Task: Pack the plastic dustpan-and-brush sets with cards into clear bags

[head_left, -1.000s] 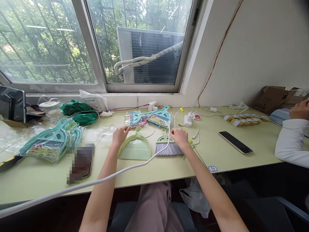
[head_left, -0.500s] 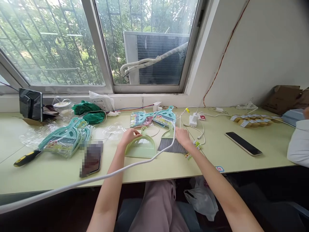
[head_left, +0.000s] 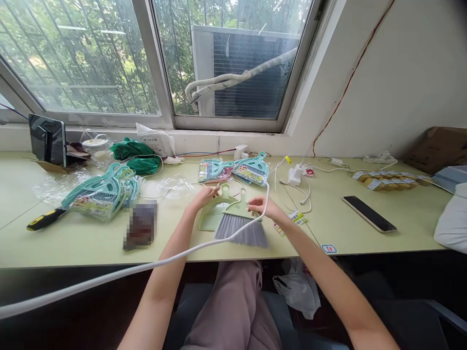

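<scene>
A pale green dustpan lies on the table in front of me, with my left hand closed on its upper left edge by the handle. Partly over the dustpan's right side is a matching hand brush with grey bristles pointing toward me, slightly blurred. My right hand pinches the right side of the brush's green head. A white cable runs across the view in front of the bristles and near my right fingers. Yellow-green paper labels lie beside my right wrist.
Bagged turquoise brush sets lie at left and at the back. A black-and-yellow handle, a blurred-out phone, another phone and a white charger are on the table. Someone's white sleeve is at far right.
The brush has moved left from beside the dustpan to overlap it, carried by my right hand. The dustpan has shifted slightly right with my left hand. The camera view has tilted a little.
</scene>
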Action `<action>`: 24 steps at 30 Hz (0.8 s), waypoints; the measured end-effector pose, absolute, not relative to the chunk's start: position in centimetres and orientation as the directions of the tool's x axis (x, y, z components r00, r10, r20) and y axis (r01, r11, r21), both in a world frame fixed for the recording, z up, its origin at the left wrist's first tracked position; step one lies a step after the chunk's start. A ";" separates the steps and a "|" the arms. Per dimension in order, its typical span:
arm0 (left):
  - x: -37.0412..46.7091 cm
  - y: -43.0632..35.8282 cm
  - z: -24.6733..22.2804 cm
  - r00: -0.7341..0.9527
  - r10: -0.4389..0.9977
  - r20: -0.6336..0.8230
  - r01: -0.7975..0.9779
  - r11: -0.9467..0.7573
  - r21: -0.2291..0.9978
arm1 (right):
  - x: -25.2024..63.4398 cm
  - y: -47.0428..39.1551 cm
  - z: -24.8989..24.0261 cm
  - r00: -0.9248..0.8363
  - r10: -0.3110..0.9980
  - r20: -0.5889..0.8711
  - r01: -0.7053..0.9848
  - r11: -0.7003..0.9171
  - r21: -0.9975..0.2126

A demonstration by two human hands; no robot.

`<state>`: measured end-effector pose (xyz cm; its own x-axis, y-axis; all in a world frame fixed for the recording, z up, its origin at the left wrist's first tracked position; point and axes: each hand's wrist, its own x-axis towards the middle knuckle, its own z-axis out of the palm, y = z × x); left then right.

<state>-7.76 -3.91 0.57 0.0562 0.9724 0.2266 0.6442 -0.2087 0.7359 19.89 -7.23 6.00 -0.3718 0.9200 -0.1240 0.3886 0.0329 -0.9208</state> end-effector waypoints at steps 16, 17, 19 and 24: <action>-6.1 -4.8 1.7 0.254 0.952 0.170 0.696 -0.302 0.651 | 12.6 -5.0 1.5 -0.257 0.875 0.410 0.737 0.452 -0.503; -5.9 -4.9 1.8 0.236 0.957 0.168 0.680 -0.285 0.675 | 12.9 -4.5 1.3 -0.238 0.903 0.357 0.698 0.415 -0.584; -5.4 -5.2 2.2 0.191 0.966 0.172 0.630 -0.255 0.733 | 13.5 -3.6 1.3 -0.283 0.942 0.181 0.563 0.316 -0.764; -4.8 -5.7 3.0 0.168 0.967 0.191 0.488 -0.250 0.836 | 14.6 -2.7 1.7 -0.480 0.876 0.044 0.117 0.114 -0.987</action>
<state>-4.77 -5.69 3.02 0.1679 0.9671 0.1912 0.4878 -0.2501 0.8364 14.61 -2.71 1.71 -0.4796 0.8764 0.0443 0.1171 0.1139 -0.9866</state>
